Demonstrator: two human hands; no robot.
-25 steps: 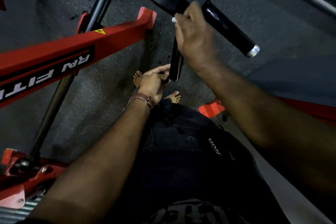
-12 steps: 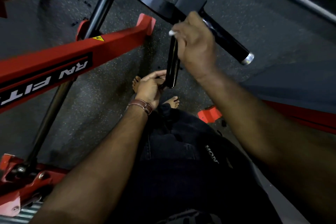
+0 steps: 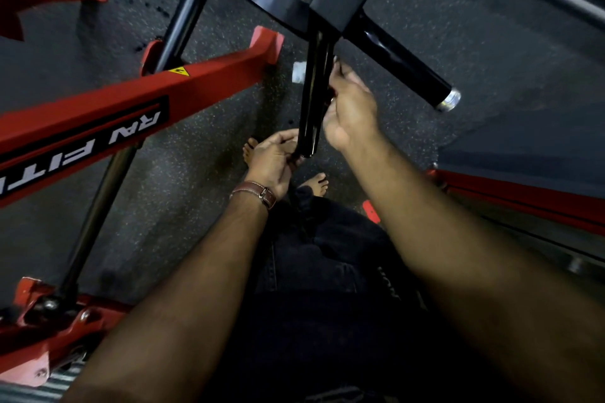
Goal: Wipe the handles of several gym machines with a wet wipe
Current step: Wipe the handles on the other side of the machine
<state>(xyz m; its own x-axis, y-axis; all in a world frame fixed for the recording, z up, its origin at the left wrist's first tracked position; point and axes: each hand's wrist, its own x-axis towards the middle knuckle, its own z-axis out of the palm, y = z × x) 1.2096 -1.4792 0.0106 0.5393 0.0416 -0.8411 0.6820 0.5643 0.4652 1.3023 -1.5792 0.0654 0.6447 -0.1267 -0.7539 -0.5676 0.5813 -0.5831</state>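
The right hand (image 3: 352, 108) wraps the limp wet wipe (image 3: 298, 72) round the stiff, slick-looking black handle (image 3: 312, 101) midway down, while the left hand (image 3: 273, 160) pinches its bottom end, probably steadying it.
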